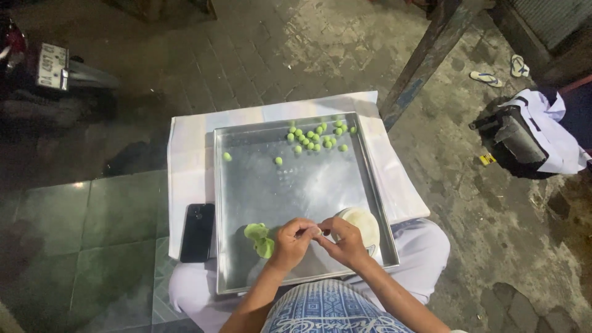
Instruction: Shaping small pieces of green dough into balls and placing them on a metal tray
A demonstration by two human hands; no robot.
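Pinching a small bit of dough between my fingertips, I have my left hand [291,242] and right hand [345,240] meeting low over the tray [296,185]. Each grip is nearly closed, thumb against forefinger, on the same tiny piece where the hands touch; the piece itself is too small to make out. Just left of my left grip lies the green dough lump [260,239], touching the tray floor. Just behind my right grip sits a pale round bowl [361,225]. Far ahead of both grips, the finished green balls [317,137] cluster at the tray's far edge, two lying apart nearer me. A phone [197,232] rests off to the left, beside the tray. I judge light, even pressure keeps the piece round.
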